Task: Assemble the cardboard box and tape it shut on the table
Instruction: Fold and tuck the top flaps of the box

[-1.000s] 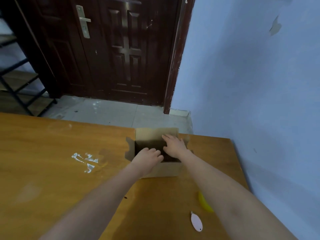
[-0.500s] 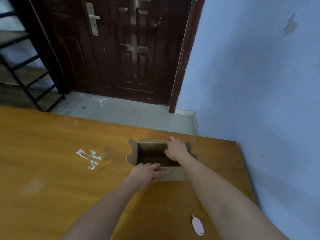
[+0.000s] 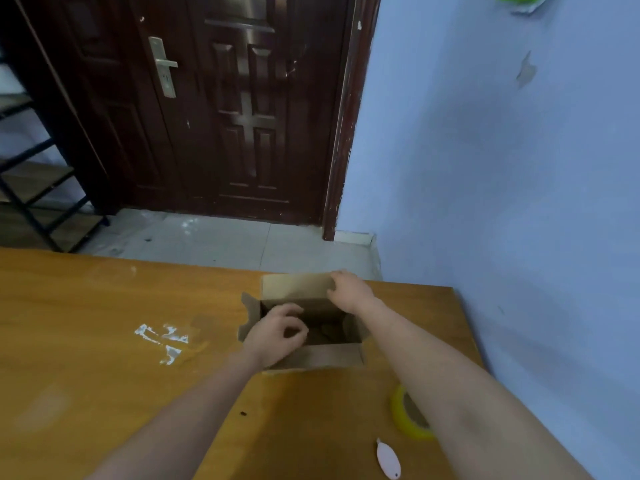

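Item 1, nearest edge: small pink oval object (image 3: 388,459), laid flat on the wooden table (image 3: 86,341), just left of the right forearm. Kind cannot be told.

Item 2: roll of yellow tape (image 3: 407,415), flat on table, partly hidden under the right forearm; apart from the pink object, beyond it and to the right.

Item 3: cardboard box (image 3: 322,356), set upright on table toward the far right corner, top open, interior dark. Near flap is folded outward and down; left flap stands out to the side; far flap is raised upright.

Item 4: left hand (image 3: 278,336), held over the box's near left corner, fingers loosely curled, thumb and fingertips drawn near each other. Whether cardboard is gripped cannot be told.

Item 5: right hand (image 3: 349,291), reached across the opening, fingers spread and laid on the right end of the raised far flap; thumb side not seen, so a full grasp is not confirmed.

Item 6: white scuffed patch (image 3: 162,339) on tabletop, left of box, well apart.

Item 7, bkgd: tiled floor, dark brown door (image 3: 242,109) w/ metal handle, blue wall (image 3: 502,185) at right, black shelf frame (image 3: 31,188) at left.
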Motion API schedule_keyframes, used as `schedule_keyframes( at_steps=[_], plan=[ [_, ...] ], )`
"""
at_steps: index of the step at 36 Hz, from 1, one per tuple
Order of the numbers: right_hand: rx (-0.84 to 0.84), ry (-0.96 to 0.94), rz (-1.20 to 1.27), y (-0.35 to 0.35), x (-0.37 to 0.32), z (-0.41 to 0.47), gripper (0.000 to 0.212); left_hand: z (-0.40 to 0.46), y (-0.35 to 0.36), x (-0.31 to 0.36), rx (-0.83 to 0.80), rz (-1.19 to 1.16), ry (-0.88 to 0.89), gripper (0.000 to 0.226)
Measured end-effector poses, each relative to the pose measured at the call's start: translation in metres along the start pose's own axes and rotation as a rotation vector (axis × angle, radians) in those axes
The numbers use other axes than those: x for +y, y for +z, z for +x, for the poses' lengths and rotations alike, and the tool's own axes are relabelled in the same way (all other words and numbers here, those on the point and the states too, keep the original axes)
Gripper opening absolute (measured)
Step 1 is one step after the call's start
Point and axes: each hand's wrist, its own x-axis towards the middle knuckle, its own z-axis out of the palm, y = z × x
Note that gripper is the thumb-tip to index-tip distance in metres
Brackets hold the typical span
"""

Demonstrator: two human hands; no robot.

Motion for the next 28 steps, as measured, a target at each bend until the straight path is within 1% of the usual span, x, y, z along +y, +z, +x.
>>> schedule_keyframes(
  at_steps=[2,5,7,9,11,13,14,17,19,22,24,26,28],
  plan=[
    [0.116,0.041,-0.070,-0.012,0.009,-0.001,0.033,0.010,-0.020,0.003,0.171,-0.068,-0.079,0.022],
    [0.196,0.151,-0.030,-0.023,0.031,-0.006,0.037,0.022,-0.049,0.004,0.417,-0.066,-0.222,0.025],
    [0.215,0.231,0.079,-0.026,0.048,-0.011,0.035,0.026,-0.063,-0.001,0.538,-0.014,-0.353,0.027],
    [0.162,0.306,0.269,-0.025,0.061,-0.016,0.033,0.025,-0.070,-0.009,0.586,-0.042,-0.504,0.034],
    [0.046,0.369,0.436,-0.021,0.068,-0.023,0.041,0.021,-0.070,-0.020,0.581,-0.183,-0.623,0.037],
    [-0.073,0.421,0.603,-0.014,0.070,-0.031,0.053,0.016,-0.065,-0.029,0.515,-0.259,-0.720,0.037],
    [-0.109,0.422,0.663,-0.011,0.068,-0.034,0.056,0.013,-0.060,-0.032,0.468,-0.270,-0.755,0.036],
    [-0.120,0.367,0.730,-0.002,0.058,-0.036,0.052,0.011,-0.046,-0.032,0.362,-0.340,-0.760,0.031],
    [-0.114,0.330,0.720,0.003,0.049,-0.034,0.048,0.013,-0.036,-0.029,0.333,-0.391,-0.713,0.032],
    [-0.113,0.278,0.608,0.011,0.041,-0.033,0.045,0.015,-0.025,-0.022,0.302,-0.449,-0.653,0.033],
    [-0.104,0.247,0.530,0.018,0.040,-0.033,0.040,0.016,-0.019,-0.018,0.245,-0.444,-0.628,0.035],
    [-0.084,0.224,0.443,0.025,0.043,-0.033,0.035,0.015,-0.014,-0.016,0.180,-0.362,-0.593,0.033],
    [-0.080,0.217,0.380,0.031,0.046,-0.033,0.033,0.013,-0.008,-0.020,0.118,-0.217,-0.529,0.032]
  ],
)
